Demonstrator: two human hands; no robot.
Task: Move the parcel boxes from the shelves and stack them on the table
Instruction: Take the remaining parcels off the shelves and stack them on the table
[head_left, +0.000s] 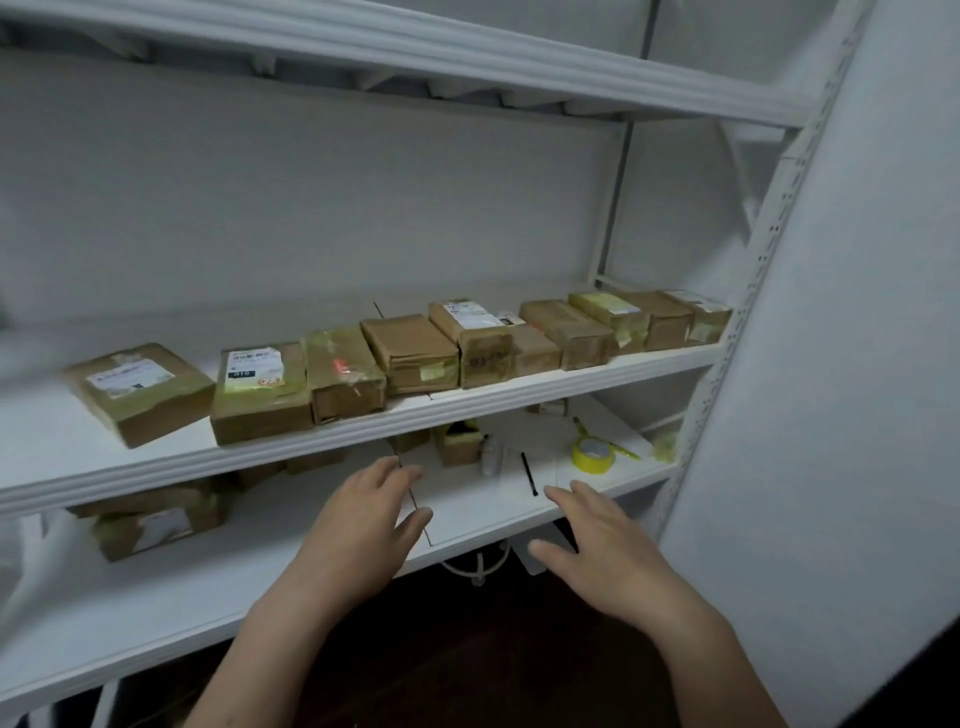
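Several brown cardboard parcel boxes stand in a row along the middle shelf (519, 397) of a white rack, from a labelled box (139, 389) at the left to a small one (701, 314) at the far right. More boxes (156, 519) lie on the lower shelf at the left, partly hidden under the shelf edge. My left hand (363, 525) and my right hand (602, 545) are both held out in front of the lower shelf, fingers apart, holding nothing. They are below the row of boxes and touch none of them.
On the lower shelf (467, 525) lie a roll of yellow tape (592, 454), a black pen (529, 474), a small white bottle (491, 457) and a small box (457, 444). A white upright post (737, 332) and a wall close the right side. The floor below is dark.
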